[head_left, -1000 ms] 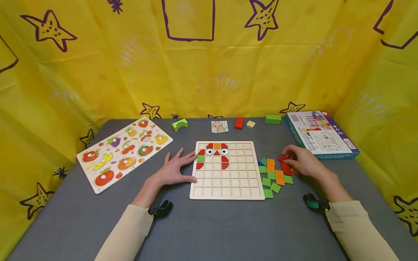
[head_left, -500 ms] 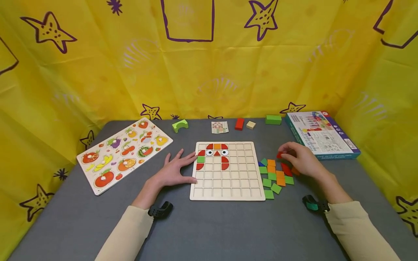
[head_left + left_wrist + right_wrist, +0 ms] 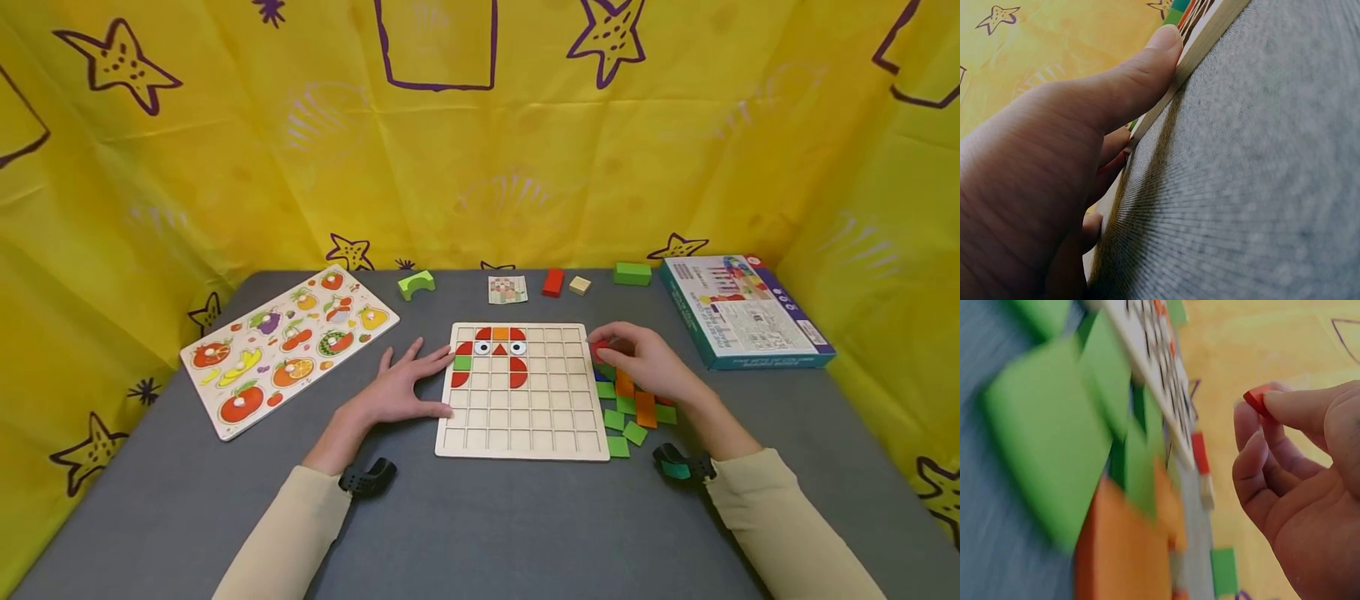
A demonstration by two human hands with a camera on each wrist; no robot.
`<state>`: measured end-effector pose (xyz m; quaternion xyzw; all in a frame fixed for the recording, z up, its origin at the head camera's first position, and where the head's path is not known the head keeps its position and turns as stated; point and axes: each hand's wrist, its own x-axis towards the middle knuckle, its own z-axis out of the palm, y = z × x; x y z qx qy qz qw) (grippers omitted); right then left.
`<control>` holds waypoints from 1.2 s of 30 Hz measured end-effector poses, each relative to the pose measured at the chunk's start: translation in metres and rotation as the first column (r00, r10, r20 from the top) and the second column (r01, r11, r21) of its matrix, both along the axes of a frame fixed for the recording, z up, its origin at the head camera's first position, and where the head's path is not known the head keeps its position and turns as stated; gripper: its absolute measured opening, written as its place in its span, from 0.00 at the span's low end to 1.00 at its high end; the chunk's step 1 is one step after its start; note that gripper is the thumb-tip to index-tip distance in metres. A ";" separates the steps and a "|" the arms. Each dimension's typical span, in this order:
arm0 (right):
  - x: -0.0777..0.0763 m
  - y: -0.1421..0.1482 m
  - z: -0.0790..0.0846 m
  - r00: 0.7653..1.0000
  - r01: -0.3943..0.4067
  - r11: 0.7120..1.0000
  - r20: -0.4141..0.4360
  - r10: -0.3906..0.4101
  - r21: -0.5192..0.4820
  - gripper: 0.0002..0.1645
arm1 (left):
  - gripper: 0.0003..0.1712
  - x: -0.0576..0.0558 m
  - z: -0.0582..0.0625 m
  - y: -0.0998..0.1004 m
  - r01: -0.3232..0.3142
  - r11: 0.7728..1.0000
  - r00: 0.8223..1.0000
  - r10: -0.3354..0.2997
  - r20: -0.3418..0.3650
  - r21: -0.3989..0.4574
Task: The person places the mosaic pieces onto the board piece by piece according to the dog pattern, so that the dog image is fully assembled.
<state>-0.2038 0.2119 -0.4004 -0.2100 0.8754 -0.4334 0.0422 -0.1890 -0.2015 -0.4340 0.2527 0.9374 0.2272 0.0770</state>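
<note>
A square wooden grid board [image 3: 558, 421] lies on the table; in its upper left cells are red quarter-round tiles, an orange tile, a green tile [image 3: 462, 363] and two eye tiles. My left hand [image 3: 397, 392] rests at the board's left edge with fingers spread; its thumb [image 3: 1154, 59] touches the rim in the left wrist view. Over the loose tiles just right of the board, my right hand [image 3: 652, 362] pinches a small red tile [image 3: 1257, 399] between thumb and fingertips. The tile's full shape is hidden by the fingers.
Loose green tiles [image 3: 633, 432] and orange tiles [image 3: 646, 410] lie right of the board. A fruit puzzle board [image 3: 288, 350] is at the left, a box [image 3: 742, 312] at the right. Behind stand a picture card [image 3: 507, 290] and several blocks, including a red block [image 3: 552, 282].
My right hand has picked up a red tile from the pile and moved left with it towards the board's right edge. The left hand has stayed in place.
</note>
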 end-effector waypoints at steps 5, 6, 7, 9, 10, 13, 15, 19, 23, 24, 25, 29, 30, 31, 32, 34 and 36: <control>-0.010 -0.030 0.006 0.998 -0.047 0.998 0.033 0.048 -0.047 0.16 | 0.54 0.001 0.000 -0.003 -0.003 1.000 1.000 0.003 0.003 0.000; -0.012 -0.035 0.006 0.998 -0.058 0.997 0.037 0.060 -0.054 0.15 | 0.54 0.001 0.000 -0.003 -0.001 1.000 1.000 0.001 0.004 0.001; -0.014 -0.041 0.007 0.997 -0.069 0.996 0.043 0.071 -0.060 0.15 | 0.54 0.001 0.000 -0.003 0.000 1.000 1.000 0.000 0.003 0.000; -0.019 -0.050 0.009 0.994 -0.098 0.993 0.046 0.101 -0.060 0.13 | 0.54 0.000 0.001 -0.003 0.000 1.000 1.000 0.000 0.000 0.003; -0.021 -0.053 0.009 0.992 -0.114 0.992 0.047 0.117 -0.056 0.13 | 0.55 0.000 0.002 -0.003 0.000 1.000 1.000 0.000 -0.001 0.004; -0.027 -0.063 0.011 0.984 -0.168 0.985 0.056 0.170 -0.039 0.12 | 0.55 0.000 0.002 -0.002 -0.006 1.000 1.000 0.006 0.002 0.002; -0.031 -0.069 0.011 0.977 -0.208 0.978 0.055 0.208 -0.017 0.12 | 0.55 -0.001 0.002 -0.002 -0.008 1.000 1.000 0.008 0.006 0.000; -0.040 -0.080 0.012 0.962 -0.268 0.963 0.048 0.267 0.022 0.13 | 0.55 -0.002 0.002 -0.002 -0.013 1.000 1.000 0.013 0.007 -0.008; -0.046 -0.092 0.012 0.954 -0.297 0.954 0.064 0.294 0.043 0.13 | 0.55 -0.002 0.001 -0.001 -0.014 1.000 1.000 0.014 0.010 -0.011; -0.047 -0.095 0.012 0.953 -0.299 0.953 0.070 0.295 0.048 0.12 | 0.55 -0.003 0.000 0.000 -0.013 1.000 1.000 0.013 0.014 -0.011; -0.048 -0.099 0.011 0.952 -0.302 0.952 0.078 0.297 0.051 0.11 | 0.55 -0.002 0.000 0.000 -0.012 1.000 1.000 0.012 0.020 -0.009; -0.051 -0.113 0.010 0.946 -0.319 0.945 0.090 0.312 0.073 0.07 | 0.55 -0.002 0.000 0.000 -0.006 1.000 1.000 0.007 0.031 -0.006; -0.052 -0.117 0.010 0.944 -0.326 0.942 0.086 0.319 0.083 0.06 | 0.55 -0.002 0.000 0.000 -0.007 1.000 0.999 0.007 0.031 -0.007; -0.053 -0.121 0.010 0.942 -0.333 0.938 0.077 0.326 0.099 0.04 | 0.55 -0.002 0.001 0.000 -0.006 1.000 0.999 0.006 0.031 -0.005; -0.054 -0.125 0.010 0.941 -0.339 0.934 0.069 0.332 0.115 0.04 | 0.55 -0.002 0.001 0.000 -0.007 1.000 0.999 0.007 0.031 -0.006; -0.056 -0.132 0.010 0.939 -0.345 0.926 0.051 0.341 0.152 0.03 | 0.55 -0.002 0.002 0.000 -0.006 1.000 1.000 0.006 0.030 -0.007; -0.057 -0.139 0.009 0.936 -0.350 0.917 0.041 0.348 0.190 0.03 | 0.55 -0.002 0.002 0.001 -0.005 1.000 0.999 0.005 0.033 -0.005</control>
